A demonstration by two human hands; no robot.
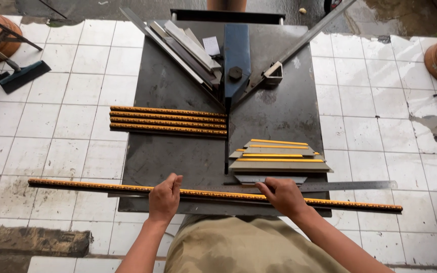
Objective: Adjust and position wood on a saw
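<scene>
Low in the frame, a long gold-patterned strip (pixel 213 194) is lain across the dark table (pixel 178 156). It is pressed flat by the left hand (pixel 164 198) and right hand (pixel 281 196), fingers closed on it. It should be kept straight beside the steel ruler (pixel 350 186).

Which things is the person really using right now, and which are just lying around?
In use:
- long gold moulding strip, under the left hand
- steel ruler, by the right hand

Lying about:
- four gold strips
- stack of mitred pieces
- blue cutter
- squeegee on the floor
</scene>
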